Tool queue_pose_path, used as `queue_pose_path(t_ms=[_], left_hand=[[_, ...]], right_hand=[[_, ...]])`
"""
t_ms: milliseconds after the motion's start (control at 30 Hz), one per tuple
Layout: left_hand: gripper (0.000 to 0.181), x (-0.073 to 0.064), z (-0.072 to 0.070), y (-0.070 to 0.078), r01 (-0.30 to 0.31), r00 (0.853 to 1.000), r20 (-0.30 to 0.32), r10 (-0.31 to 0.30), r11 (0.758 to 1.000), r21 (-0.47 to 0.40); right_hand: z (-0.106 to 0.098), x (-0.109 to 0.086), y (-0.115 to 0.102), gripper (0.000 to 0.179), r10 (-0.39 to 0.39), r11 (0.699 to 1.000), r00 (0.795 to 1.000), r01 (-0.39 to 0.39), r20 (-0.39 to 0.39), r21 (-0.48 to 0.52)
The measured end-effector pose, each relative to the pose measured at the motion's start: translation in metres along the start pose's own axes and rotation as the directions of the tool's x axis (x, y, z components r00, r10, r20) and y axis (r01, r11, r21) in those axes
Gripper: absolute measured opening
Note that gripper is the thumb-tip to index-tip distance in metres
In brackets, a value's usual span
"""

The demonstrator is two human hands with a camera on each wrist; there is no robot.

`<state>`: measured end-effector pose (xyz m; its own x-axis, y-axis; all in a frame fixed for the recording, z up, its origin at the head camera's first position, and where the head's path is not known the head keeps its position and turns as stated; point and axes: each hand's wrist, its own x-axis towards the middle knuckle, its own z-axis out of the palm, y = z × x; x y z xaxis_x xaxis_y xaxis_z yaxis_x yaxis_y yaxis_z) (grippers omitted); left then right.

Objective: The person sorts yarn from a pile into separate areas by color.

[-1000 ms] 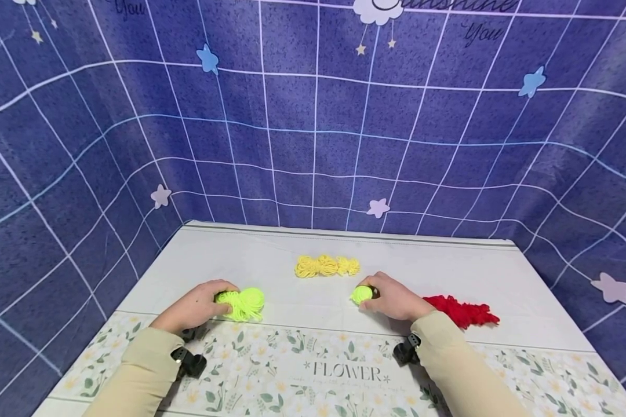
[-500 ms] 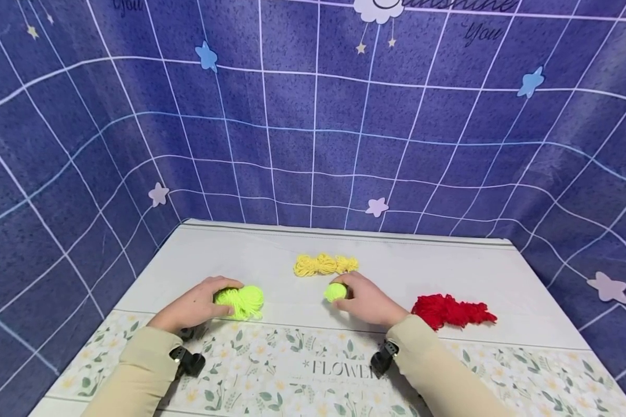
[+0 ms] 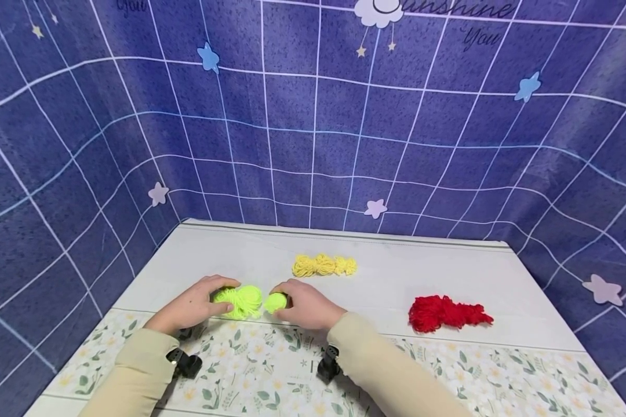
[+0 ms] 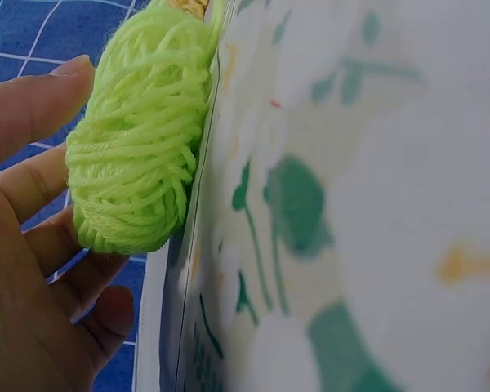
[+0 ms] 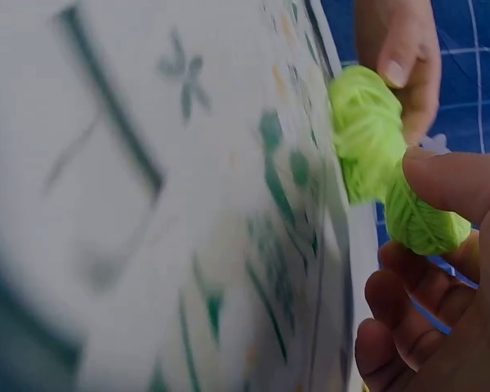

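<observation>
A bundle of neon yellow-green yarn [image 3: 245, 302] lies on the white part of the table, left of the middle. My left hand [image 3: 194, 302] holds its left end, thumb in front and fingers behind. Wound strands of that bundle [image 4: 139, 147] fill much of the upper left in the left wrist view. With thumb and fingers, my right hand [image 3: 310, 304] pinches a small ball of the same neon yarn [image 5: 423, 216]. In the head view the ball sits just right of the bundle; in the right wrist view it overlaps the bundle's near end.
Tied yellow yarn [image 3: 324, 265] lies farther back near the middle. Red yarn [image 3: 448, 314] rests at the right. A flower-printed strip [image 3: 240, 359] runs along the table's front, and a blue gridded curtain [image 3: 313, 127] stands behind and at both sides.
My right hand has carried the small neon ball leftward across the table, up beside the bundle. The red yarn, partly behind the right arm before, now shows fully. My left hand has stayed on its bundle.
</observation>
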<state>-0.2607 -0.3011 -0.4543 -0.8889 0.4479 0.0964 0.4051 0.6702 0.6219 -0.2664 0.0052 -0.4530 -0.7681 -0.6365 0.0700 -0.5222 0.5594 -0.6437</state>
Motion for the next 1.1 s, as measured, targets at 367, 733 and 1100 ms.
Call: queue_pose_path(t_ms=[367,733,1100], left_hand=[[0.048,-0.002,0.003,0.004,0.005,1.000,-0.012,-0.004,1.000,0.019],[0.047,-0.002,0.002,0.007,0.000,1.000,-0.023,0.001,0.999,0.033],[0.047,-0.002,0.000,0.016,0.004,0.999,-0.035,-0.002,0.998,0.057]], right_hand=[[0.023,0.018,-0.004,0.049,0.030,0.982,0.999,-0.021,0.046,-0.188],[0.027,0.023,-0.002,0.051,0.079,0.969,0.996,-0.065,0.051,-0.239],[0.021,0.017,-0.002,0.070,0.068,0.988,0.996,-0.061,0.049,-0.142]])
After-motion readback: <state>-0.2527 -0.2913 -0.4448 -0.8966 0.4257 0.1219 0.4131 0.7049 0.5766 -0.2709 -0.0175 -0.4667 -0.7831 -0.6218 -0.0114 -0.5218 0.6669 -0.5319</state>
